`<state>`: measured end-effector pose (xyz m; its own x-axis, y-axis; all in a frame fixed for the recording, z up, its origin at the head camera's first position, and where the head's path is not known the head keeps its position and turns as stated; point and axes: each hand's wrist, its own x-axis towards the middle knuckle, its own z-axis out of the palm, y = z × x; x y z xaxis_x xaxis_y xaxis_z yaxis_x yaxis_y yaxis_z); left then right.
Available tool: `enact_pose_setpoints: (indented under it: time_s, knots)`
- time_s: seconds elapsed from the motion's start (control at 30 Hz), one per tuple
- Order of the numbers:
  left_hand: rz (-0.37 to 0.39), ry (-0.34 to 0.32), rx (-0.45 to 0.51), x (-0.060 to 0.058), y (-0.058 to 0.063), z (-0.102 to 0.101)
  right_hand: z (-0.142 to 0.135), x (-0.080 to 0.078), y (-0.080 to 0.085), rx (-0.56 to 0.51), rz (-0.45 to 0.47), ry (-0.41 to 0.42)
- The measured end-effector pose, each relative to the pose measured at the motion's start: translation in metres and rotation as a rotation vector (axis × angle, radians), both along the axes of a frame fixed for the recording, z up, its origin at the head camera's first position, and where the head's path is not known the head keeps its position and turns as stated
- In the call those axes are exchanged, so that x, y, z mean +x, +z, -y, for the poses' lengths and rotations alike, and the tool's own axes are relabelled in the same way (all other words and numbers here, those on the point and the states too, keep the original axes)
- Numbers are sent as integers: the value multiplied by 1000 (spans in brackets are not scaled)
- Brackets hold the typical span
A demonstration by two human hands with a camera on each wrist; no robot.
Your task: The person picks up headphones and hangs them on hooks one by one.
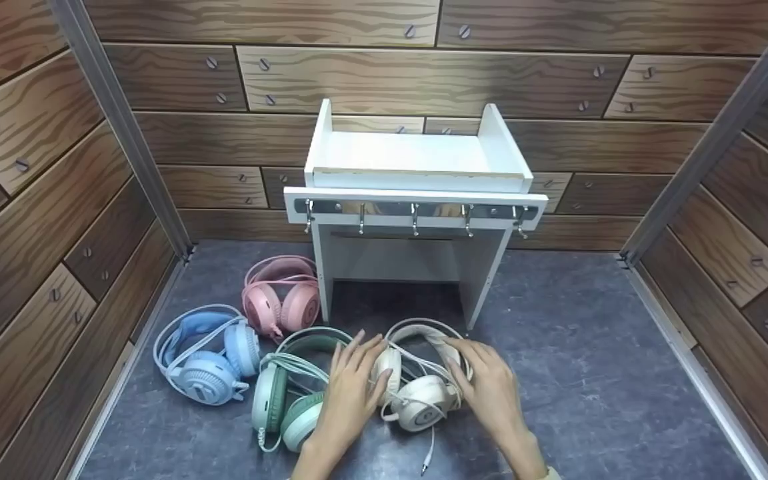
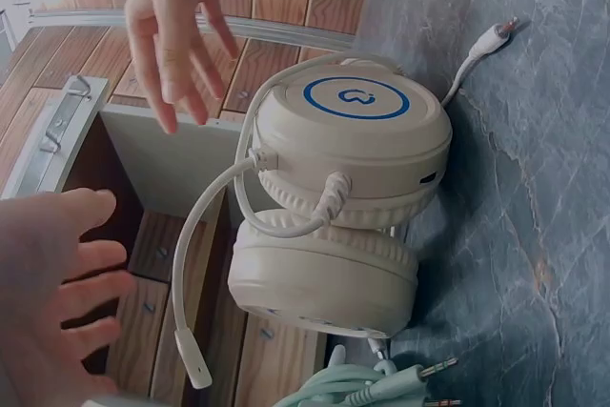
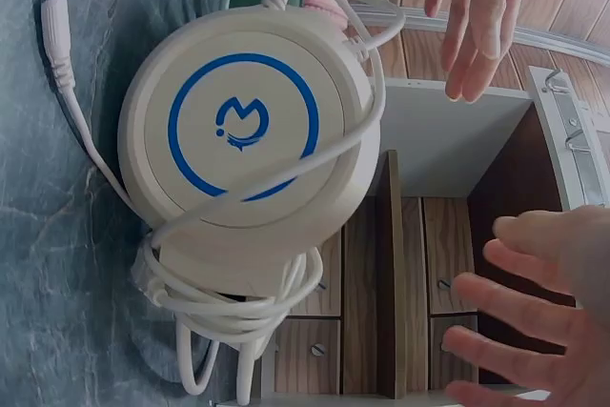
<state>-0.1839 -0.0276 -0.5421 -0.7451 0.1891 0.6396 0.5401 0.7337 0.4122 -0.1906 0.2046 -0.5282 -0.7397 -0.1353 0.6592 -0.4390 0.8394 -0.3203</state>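
The white headset (image 1: 422, 405) lies on the counter (image 1: 597, 373) between the two hands: immediately to the right of the left hand (image 1: 352, 383) and immediately to the left of the right hand (image 1: 491, 383). Both hands are unclosed, with fingers extended and slightly spread, and neither grips anything. In the wrist views, a gap shows between each hand and the headset's ear cups; contact at the headband cannot be confirmed. The ear cups sit side by side below the level of the fingers. A microphone boom (image 2: 193, 359) projects from one cup. The white cable is looped over the headset, and its plug (image 1: 428, 460) lies on the near side, between the wrists.

The green headset (image 1: 268, 397) is positioned just left of the left hand, which partly covers it in the head view. The blue headset (image 1: 204, 379) lies farther left of the same hand. The pink headset (image 1: 303, 307) lies beyond the left hand and to its left, beside the white stand (image 1: 401, 152). The stand is upright ahead of both hands; its hook rail (image 1: 391, 209) carries five metal hooks and faces them. Wood-patterned panels (image 1: 424, 80) rise behind the stand, farthest from the hands
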Motion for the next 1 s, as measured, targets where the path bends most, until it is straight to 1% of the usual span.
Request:
enact_pose_setpoints:
  time_s: [0.1, 0.23, 0.3, 0.43, 0.57, 0.67, 0.83, 0.93, 1.0]
  knots:
    - [-37, -19, 48, 1, 1, 0, -1, -2, 4, -40, -62, -3]
    - [-72, -4, 112, 2, 1, 1, -5, -4, 9, -77, -127, 1]
    - [-83, 8, 145, 2, 1, 1, -7, -6, 13, -90, -146, 6]
    - [-47, 17, 232, 4, 1, 0, -13, -9, 25, -119, -183, 23]
    - [6, 28, 301, 4, 1, -3, -20, -14, 42, -146, -216, 38]
    - [7, 47, 283, 3, -1, -5, -26, -17, 57, -145, -242, 33]
    - [-10, 67, 185, -1, -5, -10, -33, -24, 84, -172, -289, 22]
    - [2, 71, 138, -4, -8, -12, -36, -31, 101, -193, -320, 3]
    - [23, 82, 106, -5, -10, -15, -39, -36, 112, -195, -340, -12]
